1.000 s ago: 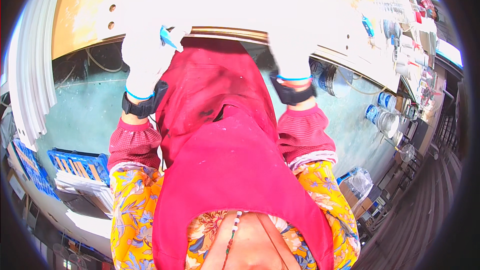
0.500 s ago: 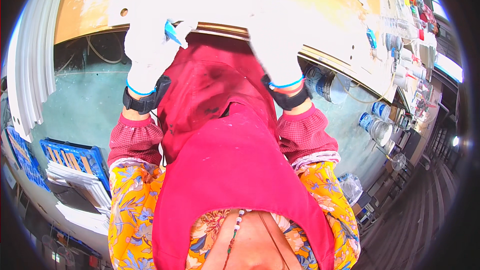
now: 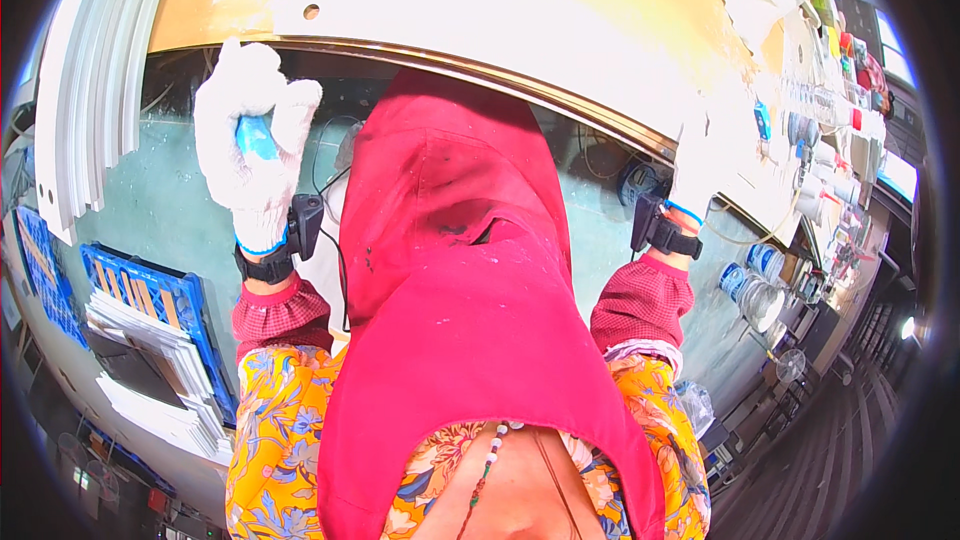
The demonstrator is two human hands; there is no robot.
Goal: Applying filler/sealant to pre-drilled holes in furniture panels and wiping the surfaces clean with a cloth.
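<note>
worktop (image 3: 205, 0) at twelve o'clock, a white-gloved left hand (image 3: 243, 118) clamped round a small blue item (image 3: 258, 139) in front of it.

the left hand sits at ten o'clock, thumb and fingers curled over the item, just beside the worktop's near edge; whether it touches the edge cannot be told. toward two o'clock, the gloved right hand (image 3: 692, 165) overlaps the edge of a pale panel (image 3: 490, 30); glare washes out its fingers, so their hold cannot be read. the panel shows two round holes at eleven o'clock. white strips (image 3: 105, 100) line up farther out at ten, a blue crate (image 3: 195, 290) lies between eight and nine, and buckets (image 3: 735, 283) between three and four.
</note>
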